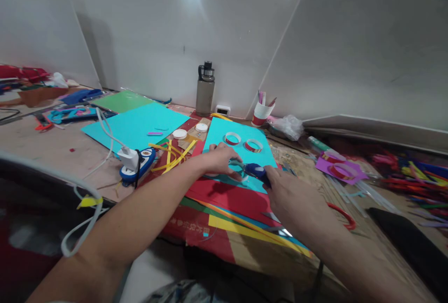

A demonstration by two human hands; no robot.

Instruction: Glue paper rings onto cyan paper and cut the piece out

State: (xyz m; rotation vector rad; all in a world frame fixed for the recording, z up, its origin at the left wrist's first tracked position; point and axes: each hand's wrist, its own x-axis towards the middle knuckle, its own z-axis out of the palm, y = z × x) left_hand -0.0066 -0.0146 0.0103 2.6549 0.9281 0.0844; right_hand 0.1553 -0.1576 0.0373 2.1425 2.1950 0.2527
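Observation:
My right hand (280,184) is wrapped round a blue hot glue gun (257,171), whose nozzle points left toward my left hand. With thumb and forefinger, my left hand (224,156) grips a pale paper ring (241,179) on a light blue sheet (217,133). The nozzle tip lies close to this ring, between my fingers. Two more rings, a red and white paper ring (232,139) and a second paper ring (254,146), stand on the sheet beyond my hands. Part of another ring (212,174) shows under my left wrist.
Red sheets (231,200) lie beneath the blue one. Leftward are yellow strips (178,156), white lids (179,134), a blue glue gun-like tool with a white plug (129,157) and a large blue sheet (136,126). A bottle (205,91) and paper cup (262,113) stand behind. Red-handled scissors (345,216) lie right.

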